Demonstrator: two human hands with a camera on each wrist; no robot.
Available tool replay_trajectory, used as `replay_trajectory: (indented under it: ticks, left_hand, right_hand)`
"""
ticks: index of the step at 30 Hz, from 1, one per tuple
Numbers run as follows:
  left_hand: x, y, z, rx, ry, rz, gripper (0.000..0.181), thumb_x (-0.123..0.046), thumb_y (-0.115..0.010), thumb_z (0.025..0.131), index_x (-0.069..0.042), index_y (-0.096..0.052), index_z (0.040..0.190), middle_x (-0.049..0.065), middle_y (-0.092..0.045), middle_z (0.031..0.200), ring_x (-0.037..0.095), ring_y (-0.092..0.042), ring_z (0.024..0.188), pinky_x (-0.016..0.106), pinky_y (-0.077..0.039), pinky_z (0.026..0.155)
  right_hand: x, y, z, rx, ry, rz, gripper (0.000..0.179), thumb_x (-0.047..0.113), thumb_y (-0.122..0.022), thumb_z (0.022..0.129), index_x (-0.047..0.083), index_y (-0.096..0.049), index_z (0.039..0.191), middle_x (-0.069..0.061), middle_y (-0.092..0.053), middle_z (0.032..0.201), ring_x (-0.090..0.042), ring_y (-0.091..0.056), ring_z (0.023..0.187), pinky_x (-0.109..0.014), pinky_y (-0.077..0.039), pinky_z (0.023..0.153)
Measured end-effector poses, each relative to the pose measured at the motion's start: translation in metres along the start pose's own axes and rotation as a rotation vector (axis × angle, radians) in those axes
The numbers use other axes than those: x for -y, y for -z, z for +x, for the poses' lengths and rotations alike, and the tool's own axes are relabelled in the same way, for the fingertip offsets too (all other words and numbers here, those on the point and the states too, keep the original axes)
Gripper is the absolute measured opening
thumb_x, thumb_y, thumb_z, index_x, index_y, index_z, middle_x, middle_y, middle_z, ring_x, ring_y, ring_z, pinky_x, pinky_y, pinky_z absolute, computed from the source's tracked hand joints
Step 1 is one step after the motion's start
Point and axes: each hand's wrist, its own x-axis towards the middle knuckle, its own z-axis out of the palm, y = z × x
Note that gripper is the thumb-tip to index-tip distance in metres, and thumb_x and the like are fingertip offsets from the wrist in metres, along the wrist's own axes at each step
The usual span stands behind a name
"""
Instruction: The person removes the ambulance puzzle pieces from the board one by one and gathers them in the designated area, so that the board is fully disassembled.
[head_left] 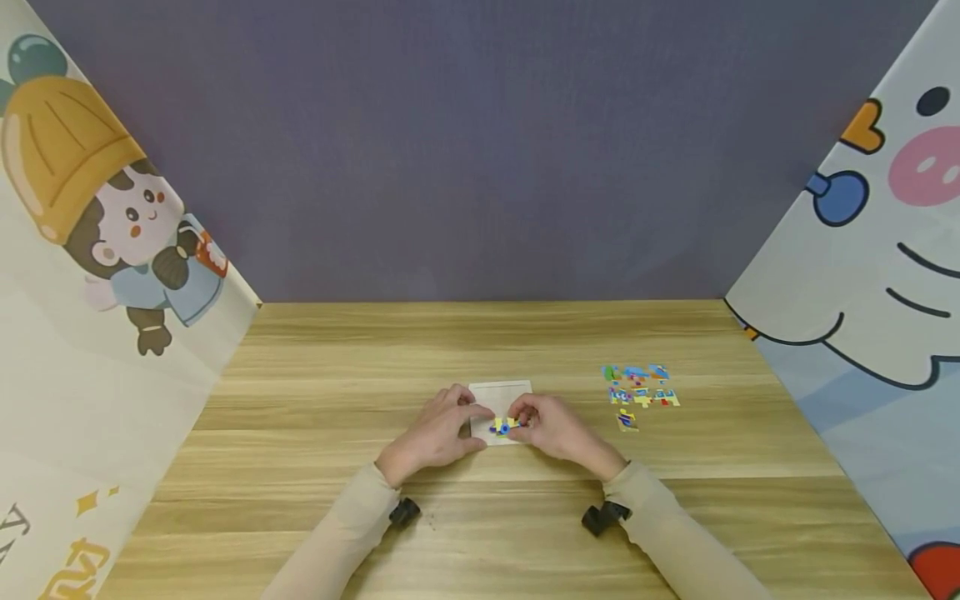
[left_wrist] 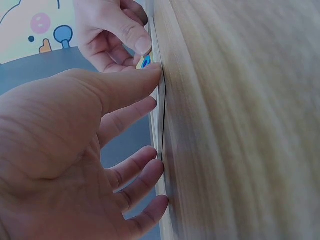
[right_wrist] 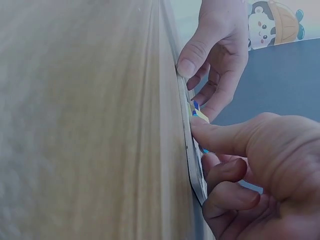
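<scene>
A shallow white puzzle board (head_left: 501, 390) lies flat on the table between the two hands. On its lower part shows a colourful yellow and blue puzzle piece (head_left: 503, 427). My right hand (head_left: 553, 427) pinches this piece between thumb and fingers, low over the board; the fingers partly cover it. At the board's left side is my left hand (head_left: 438, 429), its thumb at the near left corner and its index finger reaching over the surface. In the left wrist view, the left fingers (left_wrist: 132, 180) are spread and loosely bent, their tips against the board's edge.
Several loose puzzle pieces (head_left: 640, 395) lie in rows on the table (head_left: 360, 358) to the right, with a single piece (head_left: 627, 420) nearer. A dark panel (head_left: 487, 167) rises behind the table, and printed cartoon panels (head_left: 847, 367) flank it.
</scene>
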Motion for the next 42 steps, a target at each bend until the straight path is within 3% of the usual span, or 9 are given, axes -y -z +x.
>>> replay_trajectory:
  ticks: [12, 21, 28, 36, 42]
  left_hand:
    - [0.0, 0.0, 0.001, 0.004, 0.011, -0.015, 0.043, -0.027, -0.082, 0.094, -0.02, -0.073, 0.136, 0.012, -0.056, 0.139, 0.031, -0.053, 0.124, 0.053, -0.045, 0.106]
    - [0.001, 0.001, 0.001, 0.007, 0.009, -0.017, 0.043, -0.028, -0.082, 0.095, -0.02, -0.073, 0.136, 0.013, -0.055, 0.139, 0.031, -0.053, 0.125, 0.055, -0.045, 0.107]
    - [0.001, 0.0, 0.002, 0.014, 0.011, -0.001, 0.043, -0.029, -0.081, 0.096, -0.021, -0.073, 0.137, 0.012, -0.055, 0.139, 0.03, -0.053, 0.123, 0.053, -0.045, 0.107]
    - [0.0, 0.0, 0.001, 0.016, 0.017, -0.01, 0.043, -0.028, -0.081, 0.096, -0.02, -0.072, 0.138, 0.012, -0.055, 0.14, 0.031, -0.052, 0.125, 0.053, -0.044, 0.109]
    - [0.0, 0.0, 0.0, 0.019, 0.02, -0.02, 0.043, -0.027, -0.081, 0.096, -0.019, -0.072, 0.138, 0.013, -0.055, 0.141, 0.033, -0.052, 0.128, 0.055, -0.043, 0.111]
  right_hand:
    - [-0.01, 0.005, -0.002, 0.01, 0.083, 0.072, 0.011, 0.014, -0.077, 0.095, 0.013, -0.077, 0.106, 0.001, -0.072, 0.093, -0.012, -0.06, 0.079, -0.022, -0.05, 0.069]
    - [-0.014, 0.01, -0.003, 0.034, 0.037, 0.157, 0.011, 0.017, -0.073, 0.1, 0.013, -0.077, 0.11, -0.001, -0.074, 0.101, -0.014, -0.064, 0.089, -0.024, -0.054, 0.075]
    - [-0.022, 0.014, -0.004, 0.004, 0.006, 0.207, 0.012, 0.018, -0.074, 0.1, 0.013, -0.077, 0.11, -0.002, -0.075, 0.103, -0.014, -0.066, 0.092, -0.024, -0.055, 0.077]
    - [-0.036, 0.023, -0.013, -0.075, -0.033, 0.171, 0.013, 0.02, -0.074, 0.1, 0.015, -0.079, 0.112, -0.001, -0.077, 0.112, -0.015, -0.068, 0.105, -0.031, -0.056, 0.092]
    - [-0.046, 0.033, -0.023, -0.123, -0.058, 0.148, 0.014, 0.019, -0.073, 0.101, 0.014, -0.079, 0.112, -0.005, -0.078, 0.115, -0.018, -0.069, 0.105, -0.032, -0.057, 0.091]
